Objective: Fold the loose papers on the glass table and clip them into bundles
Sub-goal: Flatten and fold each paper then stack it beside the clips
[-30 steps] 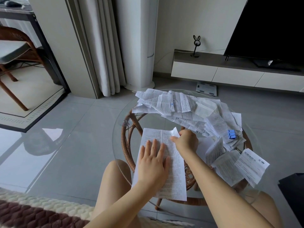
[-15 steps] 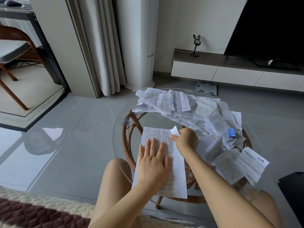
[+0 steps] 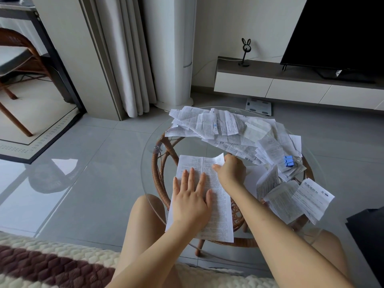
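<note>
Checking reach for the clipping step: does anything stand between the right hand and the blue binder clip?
Nothing visible does. The blue binder clip lies uncovered on the paper pile, right of the right hand, which pinches a corner of the sheet; only flat papers lie between.

We count one round glass table, one blue binder clip and one long printed sheet. There is one heap of loose papers, its overlapping leaves too many for us to number. We see two hands, the left hand and the right hand. Beyond them we count one television, one rabbit-eared ornament, one bathroom scale and one rattan chair.
</note>
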The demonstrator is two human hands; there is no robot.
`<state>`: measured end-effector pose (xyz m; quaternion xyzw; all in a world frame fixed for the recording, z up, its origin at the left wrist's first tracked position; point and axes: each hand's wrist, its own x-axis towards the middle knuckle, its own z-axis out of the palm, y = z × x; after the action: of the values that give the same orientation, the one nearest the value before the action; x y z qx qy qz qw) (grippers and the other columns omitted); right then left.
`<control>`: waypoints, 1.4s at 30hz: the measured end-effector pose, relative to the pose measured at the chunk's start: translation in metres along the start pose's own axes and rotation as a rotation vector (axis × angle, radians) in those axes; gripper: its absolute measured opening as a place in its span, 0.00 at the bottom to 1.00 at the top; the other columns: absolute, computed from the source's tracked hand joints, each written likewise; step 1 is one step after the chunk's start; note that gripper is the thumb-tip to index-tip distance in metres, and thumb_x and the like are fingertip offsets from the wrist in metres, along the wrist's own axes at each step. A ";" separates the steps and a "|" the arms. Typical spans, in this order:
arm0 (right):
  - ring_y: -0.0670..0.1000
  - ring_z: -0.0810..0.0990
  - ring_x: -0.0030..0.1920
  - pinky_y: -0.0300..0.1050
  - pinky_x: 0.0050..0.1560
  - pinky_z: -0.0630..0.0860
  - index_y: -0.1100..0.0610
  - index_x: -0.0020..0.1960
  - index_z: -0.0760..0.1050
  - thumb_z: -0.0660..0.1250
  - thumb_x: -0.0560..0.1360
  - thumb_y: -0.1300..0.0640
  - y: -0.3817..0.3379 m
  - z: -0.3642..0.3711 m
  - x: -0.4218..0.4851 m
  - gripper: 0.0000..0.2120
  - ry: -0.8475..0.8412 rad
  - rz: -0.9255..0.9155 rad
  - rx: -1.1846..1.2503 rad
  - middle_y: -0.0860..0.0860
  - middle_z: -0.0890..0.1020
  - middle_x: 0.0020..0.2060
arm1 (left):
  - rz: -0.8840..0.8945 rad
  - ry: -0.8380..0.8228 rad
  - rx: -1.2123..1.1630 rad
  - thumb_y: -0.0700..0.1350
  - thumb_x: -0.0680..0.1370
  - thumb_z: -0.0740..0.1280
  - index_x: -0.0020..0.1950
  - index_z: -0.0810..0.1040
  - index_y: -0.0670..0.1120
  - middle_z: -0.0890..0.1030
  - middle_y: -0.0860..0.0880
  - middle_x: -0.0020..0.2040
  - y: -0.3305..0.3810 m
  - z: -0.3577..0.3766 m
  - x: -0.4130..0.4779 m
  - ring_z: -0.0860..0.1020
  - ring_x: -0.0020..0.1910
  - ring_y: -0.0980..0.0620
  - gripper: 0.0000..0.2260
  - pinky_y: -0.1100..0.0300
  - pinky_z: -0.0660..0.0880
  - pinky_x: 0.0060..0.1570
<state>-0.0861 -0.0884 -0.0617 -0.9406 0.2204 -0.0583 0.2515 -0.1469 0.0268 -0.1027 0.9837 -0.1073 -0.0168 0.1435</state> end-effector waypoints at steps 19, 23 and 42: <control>0.46 0.56 0.75 0.33 0.71 0.46 0.56 0.75 0.61 0.48 0.83 0.53 0.022 0.019 -0.084 0.21 -0.133 -0.425 0.103 0.49 0.63 0.74 | 0.095 -0.105 0.188 0.55 0.82 0.45 0.78 0.37 0.48 0.35 0.42 0.77 -0.004 -0.010 -0.003 0.33 0.75 0.43 0.28 0.44 0.38 0.74; 0.46 0.57 0.74 0.30 0.69 0.44 0.58 0.74 0.62 0.42 0.79 0.46 0.026 0.021 -0.086 0.28 -0.113 -0.426 0.082 0.50 0.64 0.73 | 0.129 -0.098 0.169 0.58 0.74 0.31 0.78 0.39 0.48 0.36 0.43 0.77 -0.006 -0.008 -0.004 0.33 0.74 0.44 0.33 0.46 0.35 0.73; 0.53 0.56 0.75 0.52 0.73 0.43 0.58 0.75 0.59 0.19 0.72 0.39 0.047 0.020 -0.099 0.46 -0.129 -0.593 -0.393 0.54 0.61 0.74 | 0.240 -0.008 0.138 0.60 0.67 0.15 0.78 0.42 0.51 0.42 0.50 0.78 -0.035 -0.006 -0.041 0.37 0.76 0.51 0.43 0.51 0.31 0.72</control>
<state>-0.1888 -0.0717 -0.1025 -0.9958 -0.0713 -0.0258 0.0512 -0.1792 0.0704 -0.1074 0.9712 -0.2257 0.0040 0.0759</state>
